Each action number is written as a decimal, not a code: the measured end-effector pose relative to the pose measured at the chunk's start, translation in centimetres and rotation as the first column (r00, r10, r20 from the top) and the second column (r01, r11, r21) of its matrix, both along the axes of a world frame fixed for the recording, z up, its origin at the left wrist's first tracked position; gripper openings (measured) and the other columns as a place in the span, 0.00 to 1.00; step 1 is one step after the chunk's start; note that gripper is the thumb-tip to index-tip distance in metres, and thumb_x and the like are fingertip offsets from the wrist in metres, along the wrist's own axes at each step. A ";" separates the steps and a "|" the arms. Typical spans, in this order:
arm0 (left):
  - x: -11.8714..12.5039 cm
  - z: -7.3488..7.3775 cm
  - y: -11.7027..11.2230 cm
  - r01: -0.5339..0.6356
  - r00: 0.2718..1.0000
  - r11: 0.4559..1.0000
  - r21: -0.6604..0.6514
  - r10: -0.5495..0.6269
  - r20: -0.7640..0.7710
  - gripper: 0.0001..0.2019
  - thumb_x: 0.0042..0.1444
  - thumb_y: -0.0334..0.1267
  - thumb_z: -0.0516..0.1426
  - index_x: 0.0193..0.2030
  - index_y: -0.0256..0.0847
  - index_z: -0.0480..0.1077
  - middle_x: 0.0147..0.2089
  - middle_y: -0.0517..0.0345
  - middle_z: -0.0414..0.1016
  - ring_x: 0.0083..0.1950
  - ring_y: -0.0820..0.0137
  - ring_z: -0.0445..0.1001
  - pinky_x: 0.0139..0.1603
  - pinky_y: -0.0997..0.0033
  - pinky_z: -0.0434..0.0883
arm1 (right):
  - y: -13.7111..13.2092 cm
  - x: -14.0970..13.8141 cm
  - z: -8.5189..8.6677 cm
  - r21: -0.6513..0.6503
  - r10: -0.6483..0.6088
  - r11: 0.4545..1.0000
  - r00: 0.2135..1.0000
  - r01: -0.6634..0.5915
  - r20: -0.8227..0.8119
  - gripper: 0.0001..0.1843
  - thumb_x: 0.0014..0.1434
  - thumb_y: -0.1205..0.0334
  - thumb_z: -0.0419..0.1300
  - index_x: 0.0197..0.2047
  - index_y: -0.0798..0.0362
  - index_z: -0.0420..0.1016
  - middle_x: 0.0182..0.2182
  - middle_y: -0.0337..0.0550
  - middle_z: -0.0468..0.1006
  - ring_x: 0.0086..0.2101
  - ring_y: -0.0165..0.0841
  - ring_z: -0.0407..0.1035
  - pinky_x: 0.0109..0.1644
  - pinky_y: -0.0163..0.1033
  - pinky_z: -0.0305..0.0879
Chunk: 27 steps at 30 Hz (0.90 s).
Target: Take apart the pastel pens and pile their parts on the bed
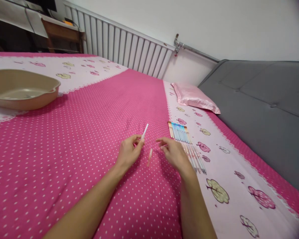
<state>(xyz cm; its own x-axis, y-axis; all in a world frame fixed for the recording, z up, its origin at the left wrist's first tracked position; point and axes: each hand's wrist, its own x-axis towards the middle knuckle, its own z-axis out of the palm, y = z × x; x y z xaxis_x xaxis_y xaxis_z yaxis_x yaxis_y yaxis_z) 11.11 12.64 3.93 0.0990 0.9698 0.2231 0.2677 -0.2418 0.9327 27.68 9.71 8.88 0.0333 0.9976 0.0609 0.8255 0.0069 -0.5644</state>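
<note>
My left hand (pixel 130 151) pinches a slim white pen (pixel 145 130), which points up and away from me. Between the hands is a small pinkish stick-like piece (pixel 149 157), blurred; whether it lies on the sheet or is in the air I cannot tell. My right hand (pixel 173 153) is held above the sheet, fingers apart and nothing in them. Just beyond that hand lies a row of blue and orange pens (pixel 180 132). A second row of pale pink and grey pens (pixel 195 158) is nearer, partly hidden by my right hand and wrist.
The bed's pink dotted sheet (pixel 94 132) spreads under everything. A beige plastic basin (pixel 25 104) stands at the left. A pink pillow (pixel 194 97) rests by the grey headboard (pixel 259 99). Behind the bed are a radiator (pixel 124 44) and a wooden desk (pixel 61 33).
</note>
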 end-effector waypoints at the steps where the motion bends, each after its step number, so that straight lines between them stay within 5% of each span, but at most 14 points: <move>1: 0.0 0.0 0.0 -0.004 1.000 1.000 -0.016 0.004 0.026 0.15 0.55 0.47 0.53 0.39 0.37 0.72 0.34 0.51 0.77 0.33 0.66 0.74 0.34 0.65 0.70 | 0.1 -0.1 -0.3 -0.052 0.019 0.999 0.999 -0.016 0.047 0.18 0.58 0.71 0.50 0.49 0.51 0.74 0.40 0.46 0.79 0.40 0.35 0.73 0.43 0.40 0.66; 6: -0.1 0.3 -0.1 -0.010 1.000 0.999 -0.045 0.011 0.008 0.15 0.57 0.47 0.52 0.40 0.37 0.70 0.35 0.51 0.77 0.33 0.67 0.74 0.32 0.68 0.68 | 0.9 -1.3 -2.0 -0.232 -0.032 0.968 0.961 0.099 0.276 0.18 0.60 0.55 0.52 0.28 0.55 0.77 0.23 0.49 0.77 0.28 0.38 0.72 0.34 0.40 0.62; 12: -0.1 0.4 -0.1 -0.011 0.999 1.000 -0.020 0.011 -0.042 0.14 0.59 0.44 0.49 0.38 0.37 0.70 0.30 0.55 0.75 0.24 0.73 0.66 0.24 0.72 0.60 | 1.3 -2.4 -3.3 -0.310 0.047 0.951 0.990 -0.003 0.134 0.23 0.51 0.53 0.62 0.09 0.50 0.64 0.11 0.42 0.69 0.19 0.34 0.67 0.29 0.38 0.59; 17: -0.1 0.2 -0.1 0.039 0.998 0.999 -0.017 -0.040 -0.041 0.14 0.59 0.43 0.48 0.40 0.37 0.69 0.31 0.55 0.75 0.25 0.73 0.66 0.25 0.72 0.61 | 1.6 -1.7 -3.6 -0.330 0.083 0.940 0.996 -0.084 -0.018 0.18 0.52 0.58 0.60 0.13 0.52 0.68 0.14 0.44 0.73 0.20 0.34 0.69 0.30 0.38 0.61; 20: -0.1 0.2 -0.1 0.074 0.996 0.997 -0.006 -0.074 -0.052 0.14 0.60 0.44 0.48 0.40 0.37 0.69 0.30 0.56 0.74 0.25 0.73 0.66 0.25 0.72 0.60 | 2.1 -0.8 -3.6 -0.215 0.023 0.973 0.962 -0.084 -0.271 0.14 0.55 0.57 0.57 0.21 0.54 0.70 0.17 0.43 0.75 0.21 0.33 0.70 0.30 0.38 0.63; 24: -0.1 0.0 -0.1 0.107 0.991 0.994 0.018 -0.105 -0.086 0.14 0.60 0.44 0.48 0.38 0.37 0.69 0.30 0.56 0.74 0.27 0.72 0.67 0.27 0.72 0.62 | 2.4 0.2 -2.8 0.011 0.021 1.000 0.763 -0.018 -0.646 0.12 0.52 0.53 0.61 0.30 0.54 0.67 0.21 0.39 0.77 0.24 0.30 0.71 0.31 0.36 0.64; 27: 0.0 -0.1 0.0 0.136 0.983 0.990 0.040 -0.130 -0.127 0.14 0.60 0.44 0.48 0.37 0.38 0.70 0.28 0.57 0.73 0.26 0.72 0.67 0.28 0.72 0.61 | 2.1 0.7 -1.7 0.083 0.014 0.994 0.646 0.076 -0.763 0.16 0.49 0.51 0.64 0.34 0.53 0.67 0.25 0.38 0.78 0.28 0.31 0.73 0.32 0.34 0.63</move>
